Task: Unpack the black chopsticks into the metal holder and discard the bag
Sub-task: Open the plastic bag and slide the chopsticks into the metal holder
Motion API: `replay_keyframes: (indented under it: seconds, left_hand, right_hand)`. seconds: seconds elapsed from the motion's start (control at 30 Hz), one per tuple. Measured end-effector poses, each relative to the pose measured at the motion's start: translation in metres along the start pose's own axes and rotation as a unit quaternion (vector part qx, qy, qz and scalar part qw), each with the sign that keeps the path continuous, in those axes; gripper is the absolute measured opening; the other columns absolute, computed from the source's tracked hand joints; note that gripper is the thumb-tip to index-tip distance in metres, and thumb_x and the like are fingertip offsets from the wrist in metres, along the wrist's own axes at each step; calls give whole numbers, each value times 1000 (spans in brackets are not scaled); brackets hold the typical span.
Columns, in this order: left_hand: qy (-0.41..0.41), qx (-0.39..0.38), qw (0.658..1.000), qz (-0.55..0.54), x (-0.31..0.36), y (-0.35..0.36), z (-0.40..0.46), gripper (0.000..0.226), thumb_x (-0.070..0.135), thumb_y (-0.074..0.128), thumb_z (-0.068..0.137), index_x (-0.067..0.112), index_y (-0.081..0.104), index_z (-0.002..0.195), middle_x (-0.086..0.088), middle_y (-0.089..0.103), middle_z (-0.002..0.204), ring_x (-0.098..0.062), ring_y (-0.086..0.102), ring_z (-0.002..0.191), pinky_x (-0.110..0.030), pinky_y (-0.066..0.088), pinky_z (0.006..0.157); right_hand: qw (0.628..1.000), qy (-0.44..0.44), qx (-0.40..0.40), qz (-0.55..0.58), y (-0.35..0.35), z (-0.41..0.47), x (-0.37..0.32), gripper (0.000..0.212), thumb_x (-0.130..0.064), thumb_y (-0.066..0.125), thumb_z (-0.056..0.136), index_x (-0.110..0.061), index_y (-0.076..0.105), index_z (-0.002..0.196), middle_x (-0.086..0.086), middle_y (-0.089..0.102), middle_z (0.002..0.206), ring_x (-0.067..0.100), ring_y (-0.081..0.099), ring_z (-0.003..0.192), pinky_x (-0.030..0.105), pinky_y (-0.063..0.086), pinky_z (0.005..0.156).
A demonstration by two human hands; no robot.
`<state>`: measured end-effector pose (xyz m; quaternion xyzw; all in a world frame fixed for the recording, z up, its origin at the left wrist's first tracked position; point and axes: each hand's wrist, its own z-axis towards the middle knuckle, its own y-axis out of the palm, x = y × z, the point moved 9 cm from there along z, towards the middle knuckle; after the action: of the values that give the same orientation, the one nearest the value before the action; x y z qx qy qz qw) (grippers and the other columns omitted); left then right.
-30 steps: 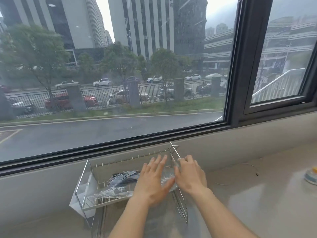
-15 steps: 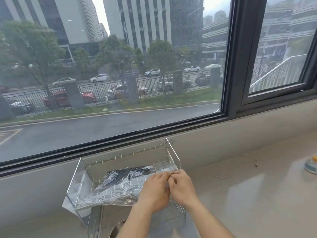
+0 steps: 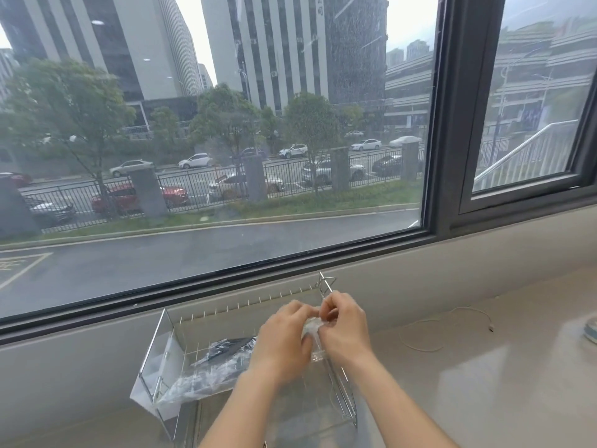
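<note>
A clear plastic bag [image 3: 206,373] with black chopsticks [image 3: 226,349] inside lies across the top of a metal wire rack [image 3: 339,392] on the counter below the window. My left hand [image 3: 284,341] and my right hand [image 3: 342,324] meet at the bag's right end, both pinching the plastic there with fingers closed. The bag's right end is lifted a little off the rack; its left end rests near the rack's left side panel [image 3: 155,350].
A beige counter [image 3: 484,383] runs right of the rack. A thin white cable [image 3: 452,321] lies on it. A small round object [image 3: 591,328] sits at the right edge. The window ledge wall rises just behind the rack.
My hands went from flat on the bag to pinching its right end together, then lifted that end slightly. The view shifted a little.
</note>
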<state>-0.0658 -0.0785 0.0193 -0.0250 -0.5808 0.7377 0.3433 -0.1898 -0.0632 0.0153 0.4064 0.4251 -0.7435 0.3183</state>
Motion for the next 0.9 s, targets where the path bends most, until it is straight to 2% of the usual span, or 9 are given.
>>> replay_keyframes:
  seconds: [0.17, 0.3, 0.37, 0.5, 0.6, 0.7, 0.77, 0.83, 0.9]
  left_hand:
    - [57, 46, 997, 20, 14, -79, 19, 47, 22, 69, 84, 38, 49, 123, 17, 35, 157, -11, 29, 148, -37, 24, 123]
    - [86, 55, 995, 4, 32, -155, 29, 39, 17, 67, 80, 37, 42, 102, 13, 40, 158, -11, 25, 152, -38, 24, 121]
    - [88, 56, 994, -26, 42, -191, 33, 35, 14, 69, 76, 31, 46, 97, 10, 50, 149, -16, 37, 144, -38, 30, 116]
    - [95, 74, 986, -112, 62, -255, 31, 28, 15, 70, 71, 30, 51, 86, 3, 66, 115, -24, 59, 114, -51, 46, 103]
    - [121, 86, 977, -152, 79, -288, 27, 22, 17, 75, 77, 29, 57, 84, 12, 67, 111, -20, 60, 118, -50, 41, 110]
    - [144, 104, 970, -167, 90, -306, 20, 20, 28, 76, 80, 29, 60, 90, 14, 67, 108, -17, 59, 122, -51, 39, 111]
    - [153, 127, 968, -153, 93, -311, 17, 20, 29, 77, 84, 27, 59, 91, 12, 67, 98, -15, 64, 106, -46, 47, 102]
    - [169, 165, 963, -131, 98, -317, 13, 22, 27, 77, 85, 25, 56, 88, 11, 63, 84, -12, 62, 87, -38, 51, 87]
    - [162, 219, 956, -110, 100, -325, 10, 23, 24, 78, 85, 22, 54, 86, 13, 59, 78, -5, 55, 73, -28, 44, 73]
  right_hand:
    - [995, -99, -29, 4, -13, 26, -89, 40, 14, 53, 63, -25, 44, 64, 3, 59, 79, 18, 54, 67, 21, 44, 60]
    - [981, -161, -83, 62, -25, 38, -170, 36, 12, 54, 63, -23, 47, 69, 19, 68, 85, 32, 65, 76, 33, 50, 60]
    - [971, -190, -108, 102, -36, 40, -208, 34, 10, 57, 63, -22, 49, 72, 24, 68, 87, 33, 64, 75, 40, 52, 64]
    - [942, -214, -196, 169, -55, 39, -271, 40, 23, 56, 71, -15, 51, 80, 12, 64, 89, 18, 59, 74, 28, 49, 66]
    - [922, -219, -242, 208, -69, 40, -302, 42, 26, 54, 69, -15, 51, 79, 12, 64, 102, 24, 61, 80, 31, 50, 69]
    - [912, -220, -250, 241, -80, 41, -319, 39, 20, 58, 67, -17, 50, 78, 12, 63, 110, 24, 65, 82, 26, 52, 64]
    - [912, -213, -229, 265, -89, 43, -322, 42, 25, 55, 69, -15, 49, 79, 12, 62, 111, 23, 70, 90, 25, 54, 65]
    - [918, -199, -201, 279, -97, 43, -319, 38, 23, 59, 74, -13, 55, 84, 12, 64, 110, 29, 72, 104, 31, 56, 75]
    - [928, -163, -184, 280, -101, 43, -306, 25, -5, 75, 82, -14, 63, 102, 10, 67, 120, 30, 66, 119, 40, 54, 93]
